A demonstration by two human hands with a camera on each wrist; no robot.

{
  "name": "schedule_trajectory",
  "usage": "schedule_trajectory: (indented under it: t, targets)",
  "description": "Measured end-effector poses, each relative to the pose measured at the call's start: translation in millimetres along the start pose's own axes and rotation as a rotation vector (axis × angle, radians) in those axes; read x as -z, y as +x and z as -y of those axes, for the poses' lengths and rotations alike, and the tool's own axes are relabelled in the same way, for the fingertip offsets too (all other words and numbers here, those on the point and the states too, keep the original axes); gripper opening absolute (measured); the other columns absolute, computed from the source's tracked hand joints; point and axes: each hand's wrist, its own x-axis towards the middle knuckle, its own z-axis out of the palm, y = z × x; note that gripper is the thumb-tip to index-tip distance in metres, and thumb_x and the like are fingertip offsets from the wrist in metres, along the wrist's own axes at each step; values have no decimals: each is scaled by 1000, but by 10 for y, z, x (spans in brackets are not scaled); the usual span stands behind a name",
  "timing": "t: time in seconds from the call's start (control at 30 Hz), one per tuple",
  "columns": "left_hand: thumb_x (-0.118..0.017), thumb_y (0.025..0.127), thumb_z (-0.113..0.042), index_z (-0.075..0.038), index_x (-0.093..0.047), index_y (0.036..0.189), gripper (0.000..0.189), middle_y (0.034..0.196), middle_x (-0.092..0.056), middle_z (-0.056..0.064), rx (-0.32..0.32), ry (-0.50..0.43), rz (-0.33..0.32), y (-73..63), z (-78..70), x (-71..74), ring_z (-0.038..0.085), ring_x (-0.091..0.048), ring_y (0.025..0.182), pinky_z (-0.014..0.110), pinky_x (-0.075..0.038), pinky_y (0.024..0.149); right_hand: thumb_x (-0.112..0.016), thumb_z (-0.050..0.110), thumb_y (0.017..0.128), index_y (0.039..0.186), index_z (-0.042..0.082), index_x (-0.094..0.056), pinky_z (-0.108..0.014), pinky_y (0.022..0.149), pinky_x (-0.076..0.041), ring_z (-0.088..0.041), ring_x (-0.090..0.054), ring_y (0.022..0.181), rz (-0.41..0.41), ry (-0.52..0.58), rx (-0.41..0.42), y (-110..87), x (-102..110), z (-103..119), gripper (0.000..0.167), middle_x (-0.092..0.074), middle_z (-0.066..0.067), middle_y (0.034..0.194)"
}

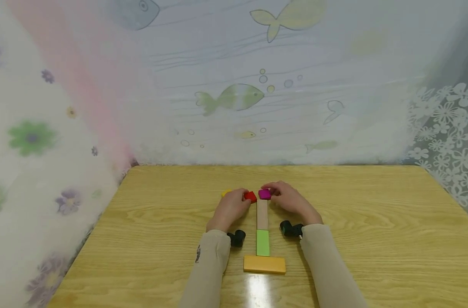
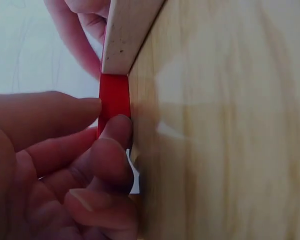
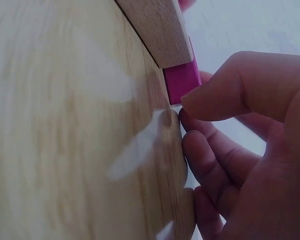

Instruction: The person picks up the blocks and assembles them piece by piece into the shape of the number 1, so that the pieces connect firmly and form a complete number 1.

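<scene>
My left hand (image 1: 232, 207) pinches a red block (image 1: 251, 196) between thumb and fingers, close to the top left of a plain wooden block (image 1: 262, 214). Opposite it, my right hand (image 1: 290, 199) holds a magenta block (image 1: 264, 194) at that block's far end. The left wrist view shows the red block (image 2: 114, 97) flat on the table by the plain block's end. In the right wrist view the magenta block (image 3: 182, 82) meets the plain block, with the thumb at its corner. A green block (image 1: 262, 242) continues the line toward me, ending at an orange crosswise block (image 1: 264, 265).
A yellow piece (image 1: 226, 193) lies behind my left hand, partly hidden. Black wrist devices (image 1: 237, 238) sit under both wrists. The wooden table (image 1: 160, 256) runs back to a wall (image 1: 172, 119) covered in a fish pattern.
</scene>
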Motion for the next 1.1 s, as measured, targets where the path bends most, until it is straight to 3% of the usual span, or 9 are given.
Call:
schedule_trajectory:
  t: [0.37,0.63,0.97,1.1]
  targets:
    - [-51,90,-18,-8,-48,127,38,117,-55,7,-49,21,-11,36,-9,-26,17,-51,89,32,-41,78,-52,5,84,122,19,-55,-33,71,-39,-20,-47,84,-12,-36,3,-8,-15,4,40,-51,-6,105]
    - [-53,90,-17,-8,-52,122,33,104,-56,7,-89,35,5,42,-37,-34,17,-48,80,31,-41,73,-51,3,85,123,14,-54,-37,76,-41,-20,-49,87,-12,-36,10,8,4,-12,39,-54,-6,102]
    - [-53,89,-19,-5,-45,129,42,115,-52,9,-70,4,3,15,-77,-31,17,-49,87,33,-41,80,-49,-1,84,121,9,-54,-39,79,-41,-21,-50,88,-9,1,15,16,21,-29,39,-57,-6,98]
    - [-53,90,-19,-6,-50,124,37,110,-53,8,-83,17,9,-3,-76,-31,17,-48,84,31,-41,76,-50,0,85,122,7,-53,-38,78,-41,-20,-50,87,-8,10,8,13,20,-37,38,-57,-5,97]
